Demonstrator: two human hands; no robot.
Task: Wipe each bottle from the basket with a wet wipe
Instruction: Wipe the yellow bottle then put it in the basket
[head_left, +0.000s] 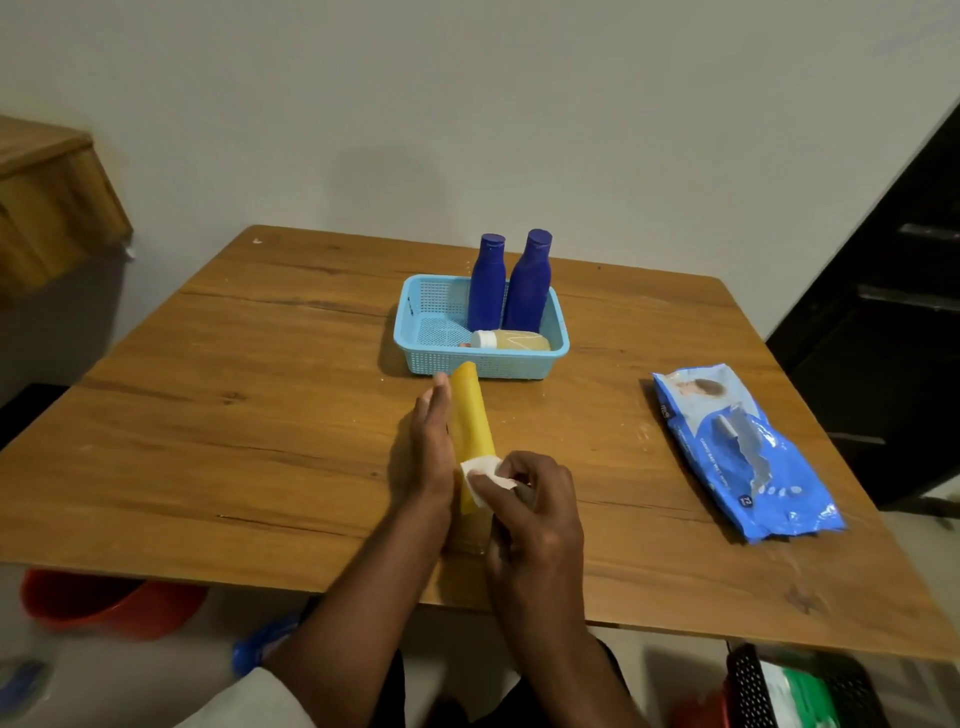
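A long yellow bottle (470, 421) lies above the table's near middle, pointing away from me. My left hand (428, 447) lies flat along its left side with straight fingers, steadying it. My right hand (535, 499) pinches a white wet wipe (480, 475) against the bottle's lower part. Behind them the light-blue basket (415, 340) holds two upright dark-blue bottles (487, 283) (530, 286) and a small yellowish bottle with a white cap (514, 340) lying on its side.
A blue pack of wet wipes (737, 452) lies on the right of the wooden table (234, 415). A red bucket (109, 603) sits on the floor at the left, a black crate (800, 686) at the lower right. A dark door stands at the right.
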